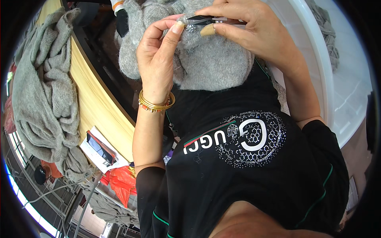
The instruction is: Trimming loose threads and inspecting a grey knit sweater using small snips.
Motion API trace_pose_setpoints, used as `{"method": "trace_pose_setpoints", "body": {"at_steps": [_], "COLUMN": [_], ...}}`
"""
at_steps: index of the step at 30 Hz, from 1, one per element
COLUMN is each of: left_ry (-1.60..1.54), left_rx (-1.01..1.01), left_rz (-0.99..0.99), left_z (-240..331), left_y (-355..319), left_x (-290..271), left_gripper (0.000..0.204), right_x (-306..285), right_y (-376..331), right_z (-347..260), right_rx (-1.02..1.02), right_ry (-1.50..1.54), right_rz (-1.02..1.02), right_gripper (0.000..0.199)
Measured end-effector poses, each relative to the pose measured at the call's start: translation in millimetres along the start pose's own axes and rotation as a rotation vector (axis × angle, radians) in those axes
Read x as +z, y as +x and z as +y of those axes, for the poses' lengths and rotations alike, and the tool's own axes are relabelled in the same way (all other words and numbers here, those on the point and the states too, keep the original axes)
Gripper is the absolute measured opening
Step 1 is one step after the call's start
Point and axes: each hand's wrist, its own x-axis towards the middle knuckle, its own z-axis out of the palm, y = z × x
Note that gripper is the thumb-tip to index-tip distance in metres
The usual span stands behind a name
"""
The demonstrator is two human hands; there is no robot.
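Note:
A fuzzy grey knitted garment (218, 67) lies bunched over my lap at the top of the view. My left hand (156, 59), with gold bangles at the wrist, pinches a bit of its knit between thumb and forefinger. In my right hand (258, 29) is a pair of thread snips (202, 20), their dark blades pointing left at the pinched spot. A tan cover wraps the tip of my right thumb. Just below the blades sits a shiny silver bead cluster (191, 28) on the knit. Whether the blades touch a thread is too small to tell.
Left of me, a pale wooden table (101, 103) carries a heap of grey knitwear (47, 91) and a phone (99, 148) on white paper. A red plastic bag (122, 183) hangs near its close end. At right, a large white plastic tub (353, 99) holds more grey knit (326, 35).

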Motion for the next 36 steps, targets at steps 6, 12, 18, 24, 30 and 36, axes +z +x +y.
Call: {"method": "trace_pose_setpoints", "body": {"at_steps": [6,12,18,24,30,36], "left_ry": [0.016,0.022,0.022,0.006,0.019,0.032], "left_rx": [0.068,0.07,0.07,0.082,0.077,0.06], "left_rz": [-0.022,-0.024,-0.025,-0.042,-0.048,-0.039], "left_z": [-3,-1,0,-1,0,2], "left_y": [1,3,1,3,2,0], "left_x": [-3,-1,-4,-3,-1,-3], "left_gripper": [0.011,0.01,0.01,0.011,0.011,0.012], "right_x": [2,14,-1,8,13,10], "right_y": [1,14,4,16,17,15], "right_z": [-1,48,-2,28,53,36], "right_rx": [-0.147,-0.717,-0.101,-0.639,-0.693,-0.767], "right_ry": [-0.095,0.04,-0.02,0.255,0.247,0.131], "right_rz": [0.017,0.159,-0.003,0.099,0.1,0.101], "right_gripper": [0.03,0.031,0.03,0.031,0.032,0.031]}}
